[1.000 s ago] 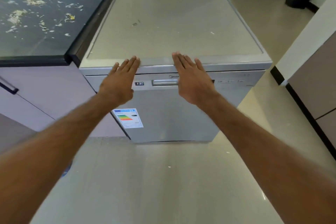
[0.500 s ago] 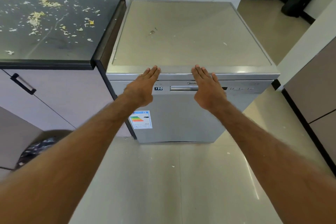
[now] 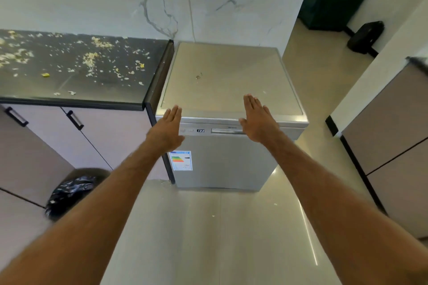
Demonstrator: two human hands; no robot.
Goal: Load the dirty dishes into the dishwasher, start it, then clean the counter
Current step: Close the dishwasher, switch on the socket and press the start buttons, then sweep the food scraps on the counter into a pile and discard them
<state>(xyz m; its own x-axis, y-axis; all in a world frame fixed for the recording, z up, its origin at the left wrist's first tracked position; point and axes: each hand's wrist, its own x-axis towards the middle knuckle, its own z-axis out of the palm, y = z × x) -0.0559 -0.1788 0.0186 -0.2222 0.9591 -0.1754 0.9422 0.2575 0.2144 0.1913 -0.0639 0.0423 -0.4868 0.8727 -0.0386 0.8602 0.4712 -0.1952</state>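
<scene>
I hold my left hand [image 3: 167, 129] and right hand [image 3: 259, 121] out flat, fingers straight, gripping nothing, in front of the closed dishwasher [image 3: 228, 159] at the frame's centre. The crumb-strewn counter [image 3: 76, 69] fills the upper left, just beside it.

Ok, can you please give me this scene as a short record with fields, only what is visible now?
dishwasher: door closed, display reads 130
left hand: flat, fingers straight, holds nothing, at the dishwasher's upper front edge
right hand: flat, holds nothing, next to the door handle
counter: dark, left of the dishwasher, strewn with food scraps
bin: black liner, lower left
</scene>
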